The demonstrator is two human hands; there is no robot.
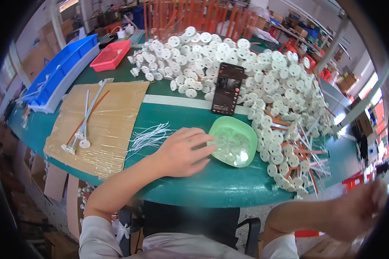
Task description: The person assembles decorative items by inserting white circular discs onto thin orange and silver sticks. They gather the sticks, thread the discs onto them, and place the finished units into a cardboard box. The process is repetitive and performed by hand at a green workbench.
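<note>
My left hand (186, 152) rests low over the green table with its fingers bent and spread apart, and nothing shows in them. Its fingertips are at the left rim of a light green bowl (213, 129), which holds many small clear pieces. Beside that wrist lies a bundle of thin white cords (149, 139). My right hand (361, 210) is off the table at the far right, blurred by motion, so its fingers and anything in them cannot be made out. A phone (227, 88) with a lit screen leans upright behind the bowl against a heap of white round discs on stems (285, 82).
A cardboard sheet (112, 116) on the left carries a few disc-ended stems (85, 129). Behind it stand a long blue bin (60, 69) and a red tray (110, 56). The heap spills down the table's right side (289, 170). A chair armrest (253, 231) is below the front edge.
</note>
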